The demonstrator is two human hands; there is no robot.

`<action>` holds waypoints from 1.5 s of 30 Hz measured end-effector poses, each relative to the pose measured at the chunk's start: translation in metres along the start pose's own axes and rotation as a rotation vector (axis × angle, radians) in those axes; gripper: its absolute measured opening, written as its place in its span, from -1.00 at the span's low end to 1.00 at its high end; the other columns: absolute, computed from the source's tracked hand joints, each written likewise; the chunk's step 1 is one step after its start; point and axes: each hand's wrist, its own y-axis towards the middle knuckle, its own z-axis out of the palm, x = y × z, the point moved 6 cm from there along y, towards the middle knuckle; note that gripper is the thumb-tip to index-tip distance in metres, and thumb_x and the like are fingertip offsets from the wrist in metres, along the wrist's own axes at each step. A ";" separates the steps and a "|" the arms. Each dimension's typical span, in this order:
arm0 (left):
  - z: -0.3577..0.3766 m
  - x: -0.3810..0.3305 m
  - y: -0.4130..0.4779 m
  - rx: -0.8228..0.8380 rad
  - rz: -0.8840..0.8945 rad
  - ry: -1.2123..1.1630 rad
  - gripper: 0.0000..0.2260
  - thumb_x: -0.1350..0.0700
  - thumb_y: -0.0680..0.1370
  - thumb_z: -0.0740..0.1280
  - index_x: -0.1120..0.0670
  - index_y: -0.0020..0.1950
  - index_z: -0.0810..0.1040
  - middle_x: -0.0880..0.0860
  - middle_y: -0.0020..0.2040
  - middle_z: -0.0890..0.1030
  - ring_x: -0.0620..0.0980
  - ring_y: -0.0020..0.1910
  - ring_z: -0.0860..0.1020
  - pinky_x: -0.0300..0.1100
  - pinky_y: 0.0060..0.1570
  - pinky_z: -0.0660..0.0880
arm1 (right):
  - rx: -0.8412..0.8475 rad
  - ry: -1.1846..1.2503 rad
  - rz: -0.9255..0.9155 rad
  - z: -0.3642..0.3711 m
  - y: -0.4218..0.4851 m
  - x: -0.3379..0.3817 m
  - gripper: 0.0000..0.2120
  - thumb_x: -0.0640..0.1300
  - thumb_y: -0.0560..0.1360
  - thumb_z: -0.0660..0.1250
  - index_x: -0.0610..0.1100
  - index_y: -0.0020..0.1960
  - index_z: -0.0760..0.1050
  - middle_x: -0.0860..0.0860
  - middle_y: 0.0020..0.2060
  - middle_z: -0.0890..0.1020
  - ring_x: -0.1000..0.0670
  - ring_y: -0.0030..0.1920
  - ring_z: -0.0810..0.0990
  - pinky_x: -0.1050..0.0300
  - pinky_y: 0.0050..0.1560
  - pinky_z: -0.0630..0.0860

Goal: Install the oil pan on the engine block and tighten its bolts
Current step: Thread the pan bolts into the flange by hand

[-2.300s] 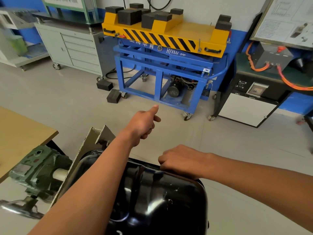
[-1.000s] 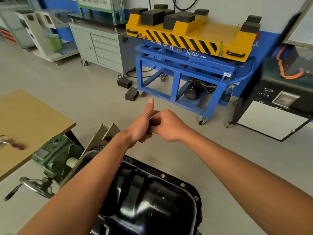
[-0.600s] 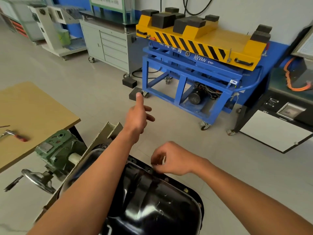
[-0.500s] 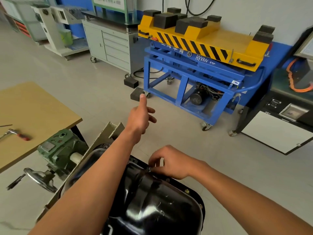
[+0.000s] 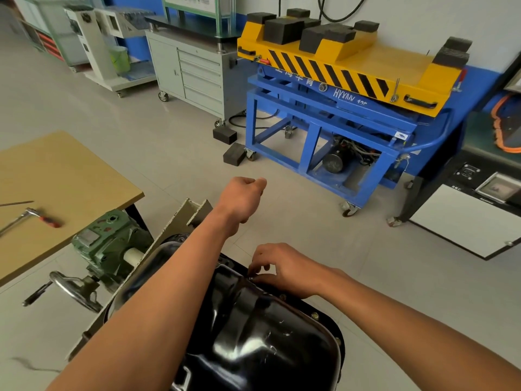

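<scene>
A glossy black oil pan [image 5: 267,337] lies bottom-up on the engine below me, with several small bolts [image 5: 315,316] along its far flange. My right hand [image 5: 284,268] is at the far flange, its fingertips pinching a bolt [image 5: 251,277] there. My left hand [image 5: 242,200] is held in the air beyond the pan, fingers curled into a loose fist with nothing visible in it. My left forearm crosses over the pan's left side and hides it.
A green gearbox [image 5: 107,244] with a hand wheel [image 5: 74,289] holds the engine stand at left. A ratchet [image 5: 25,218] lies on the wooden table [image 5: 64,176]. A blue and yellow lift cart [image 5: 338,103] and grey cabinet [image 5: 194,71] stand across the floor.
My left hand's pointing finger has curled in, making a fist. My right hand has stayed at the far flange, working its fingertips on the bolt.
</scene>
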 end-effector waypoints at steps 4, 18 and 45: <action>0.002 0.001 -0.001 0.029 -0.017 -0.012 -0.63 0.06 0.62 0.22 0.00 -0.37 0.22 -0.01 -0.47 0.18 -0.02 -0.48 0.09 -0.25 -0.53 0.07 | 0.002 -0.038 0.006 0.002 0.000 0.000 -0.81 -0.07 0.58 0.38 -0.12 0.14 0.65 0.00 0.00 0.58 0.12 -0.07 0.46 0.05 0.01 0.50; 0.002 0.004 0.002 0.041 -0.023 -0.009 -0.69 0.03 0.59 0.32 0.03 -0.27 0.27 0.01 -0.43 0.22 -0.04 -0.51 0.13 -0.26 -0.56 0.11 | -0.022 -0.171 0.058 0.004 -0.001 0.004 -0.84 -0.01 0.57 0.37 -0.07 0.08 0.58 0.03 -0.02 0.56 0.11 -0.12 0.42 0.14 -0.11 0.44; 0.004 0.006 0.004 0.065 -0.007 -0.015 -0.78 0.03 0.59 0.35 0.11 -0.12 0.38 0.01 -0.43 0.24 -0.03 -0.48 0.12 -0.24 -0.53 0.08 | -0.004 -0.198 0.047 0.004 -0.004 0.003 -0.77 0.07 0.62 0.29 0.05 0.20 0.60 0.09 -0.04 0.53 0.13 -0.13 0.41 0.12 -0.15 0.44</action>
